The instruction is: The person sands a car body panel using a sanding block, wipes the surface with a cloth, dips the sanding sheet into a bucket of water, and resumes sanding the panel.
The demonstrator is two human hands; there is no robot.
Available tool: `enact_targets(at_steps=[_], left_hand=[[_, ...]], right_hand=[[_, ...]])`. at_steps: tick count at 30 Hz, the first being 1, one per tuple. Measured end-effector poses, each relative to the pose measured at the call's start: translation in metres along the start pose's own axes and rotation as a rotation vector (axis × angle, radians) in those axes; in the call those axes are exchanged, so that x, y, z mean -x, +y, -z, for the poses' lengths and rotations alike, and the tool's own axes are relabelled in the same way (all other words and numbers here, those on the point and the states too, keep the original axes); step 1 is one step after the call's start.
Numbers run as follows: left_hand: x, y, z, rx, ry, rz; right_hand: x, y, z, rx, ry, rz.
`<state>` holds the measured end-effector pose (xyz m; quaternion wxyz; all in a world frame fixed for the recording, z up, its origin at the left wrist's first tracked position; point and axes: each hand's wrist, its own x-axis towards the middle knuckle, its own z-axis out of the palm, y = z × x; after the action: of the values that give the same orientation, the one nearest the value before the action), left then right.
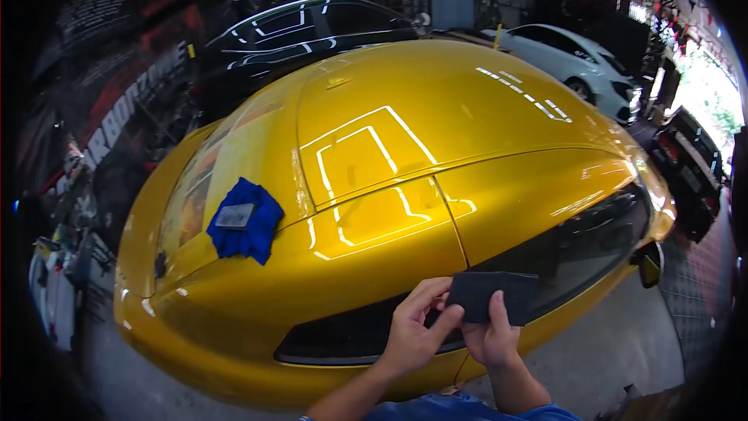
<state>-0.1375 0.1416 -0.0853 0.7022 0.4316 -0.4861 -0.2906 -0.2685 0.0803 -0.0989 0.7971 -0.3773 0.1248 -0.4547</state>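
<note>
Both of my hands are on a dark, flat rectangular piece [477, 296], whose exact kind I cannot make out. My left hand [417, 327] pinches its left edge between thumb and fingers. From below, my right hand [492, 337] grips it with the thumb laid across the near face; its other fingers are mostly hidden behind. The piece is held above the side window [351, 335] of a glossy yellow car [374, 265]. On the car's rear part, to the left, lies a crumpled blue cloth [265, 222] with a small grey rectangular item [235, 216] on it.
A black car [312, 27] stands behind the yellow one, and a white car [573, 54] is at the back right. The yellow car's side mirror [649, 265] sticks out at the right. Grey floor [615, 343] shows along the near side.
</note>
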Motion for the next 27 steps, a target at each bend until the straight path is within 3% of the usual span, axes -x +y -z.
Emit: enact_targets(at_steps=[1,6,10,14,19,21,24,27], left_hand=[[0.004,-0.007,-0.002,0.040,0.060,0.013],[0.014,-0.001,-0.025,0.046,0.366,0.036],[0.021,-0.006,-0.031,-0.163,0.338,-0.129],[0.004,0.021,-0.021,-0.287,0.450,-0.158],[-0.031,0.057,0.034,-0.367,0.470,-0.342],[-0.052,0.072,0.058,-0.441,0.465,-0.418],[-0.091,0.090,0.094,-0.415,0.463,-0.455],[-0.140,0.104,0.132,-0.405,0.492,-0.506]], right_hand=[[0.003,0.002,0.001,0.033,0.063,-0.032],[0.000,-0.034,0.026,0.252,-0.329,-0.344],[-0.013,-0.052,0.024,0.042,-0.295,-0.406],[-0.033,-0.053,0.037,0.027,-0.315,-0.216],[-0.094,-0.097,0.017,1.026,-0.534,0.448],[-0.119,-0.098,0.007,1.182,-0.533,0.499],[-0.163,-0.099,-0.005,1.532,-0.758,0.611],[-0.189,-0.097,-0.011,1.760,-0.923,0.580]])
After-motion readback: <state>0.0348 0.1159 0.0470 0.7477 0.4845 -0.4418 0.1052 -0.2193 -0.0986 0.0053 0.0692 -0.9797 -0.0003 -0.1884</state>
